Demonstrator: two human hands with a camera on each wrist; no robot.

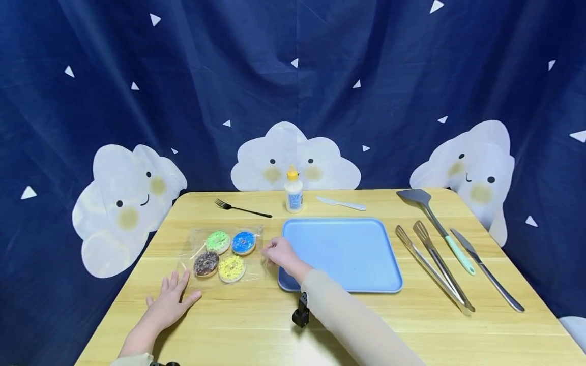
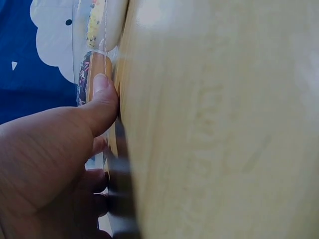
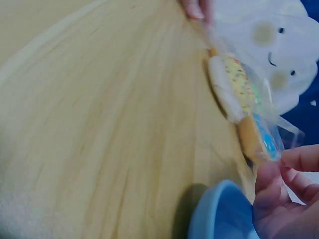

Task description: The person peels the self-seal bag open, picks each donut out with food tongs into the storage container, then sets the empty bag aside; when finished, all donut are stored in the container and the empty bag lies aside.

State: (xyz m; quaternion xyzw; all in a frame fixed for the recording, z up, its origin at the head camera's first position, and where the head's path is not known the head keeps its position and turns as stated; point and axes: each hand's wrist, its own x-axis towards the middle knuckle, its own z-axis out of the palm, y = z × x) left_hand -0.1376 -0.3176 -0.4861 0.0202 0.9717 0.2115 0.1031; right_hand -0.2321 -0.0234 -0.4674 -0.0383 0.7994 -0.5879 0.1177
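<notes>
A clear plastic bag (image 1: 254, 274) lies flat at the table's left, with toy donuts inside: green (image 1: 217, 242), blue (image 1: 243, 243), chocolate-brown (image 1: 206, 264) and yellow (image 1: 232, 268). At the bag's right edge my right hand (image 1: 281, 252) pinches the film between thumb and fingers, close to the blue donut. My left hand (image 1: 168, 303) rests by the bag's lower left corner with its fingers spread. In the left wrist view, the left thumb (image 2: 102, 92) appears in front of the brown donut (image 2: 83, 77). Whether the left fingertips press on the film is hard to tell.
Beneath my right forearm is a blue tray (image 1: 341, 249). Behind stand a glue bottle (image 1: 294, 195), a black fork (image 1: 242, 208) and a white knife (image 1: 341, 204). Tongs (image 1: 435, 269), a spatula (image 1: 439, 223) and a metal knife (image 1: 487, 269) lie at right.
</notes>
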